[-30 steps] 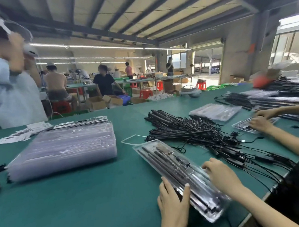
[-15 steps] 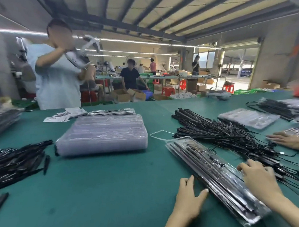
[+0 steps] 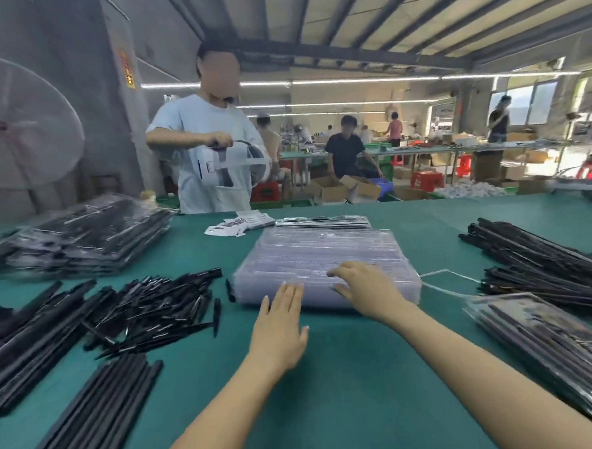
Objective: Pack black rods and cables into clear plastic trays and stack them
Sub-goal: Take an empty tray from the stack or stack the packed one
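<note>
A thick stack of empty clear plastic trays [image 3: 323, 253] lies in the middle of the green table [image 3: 345, 385]. My right hand [image 3: 368, 290] rests on the stack's near edge with fingers spread. My left hand [image 3: 280, 327] is stretched flat just in front of the stack, its fingertips touching the near side. At the right edge lies a packed tray of black rods and cables [image 3: 544, 346]. Loose black rods [image 3: 92, 403] and a heap of small black parts [image 3: 155, 305] lie to the left. A pile of black rods with cables [image 3: 540, 268] is at the right.
Packed trays are stacked at the far left [image 3: 81, 233]. White paper slips [image 3: 237, 223] and another filled tray [image 3: 323, 221] lie behind the clear stack. A person in a pale shirt [image 3: 210, 153] stands across the table. A fan [image 3: 22, 124] stands far left.
My view has swung left from the packed tray to the clear tray stack. Both hands have left the packed tray and reached forward to the stack of empty trays.
</note>
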